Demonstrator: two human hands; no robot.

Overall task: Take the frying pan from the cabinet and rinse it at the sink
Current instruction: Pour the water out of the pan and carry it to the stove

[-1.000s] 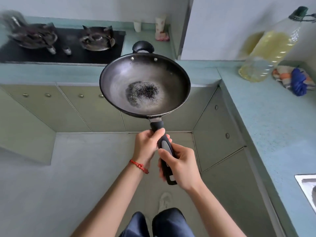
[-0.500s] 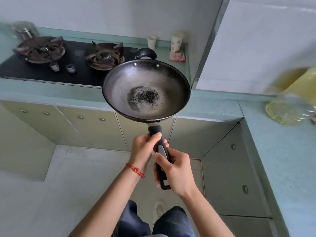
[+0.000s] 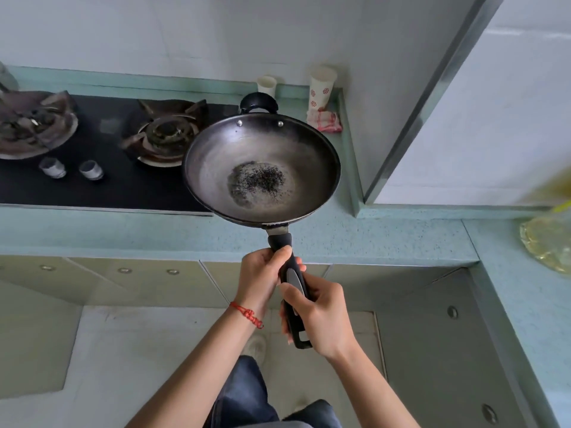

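Over the teal counter (image 3: pixel 370 239), both hands' fingers (image 3: pixel 289 293) clench the frying pan (image 3: pixel 262 171) handle.

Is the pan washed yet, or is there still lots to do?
Not washed yet. Done: the pan is out of the cabinet. In hand: the left hand and right hand both grip its handle, holding it over the counter by the stove. Left: the rinsing. Dark specks sit in the pan's middle, and no sink or water shows in this view.
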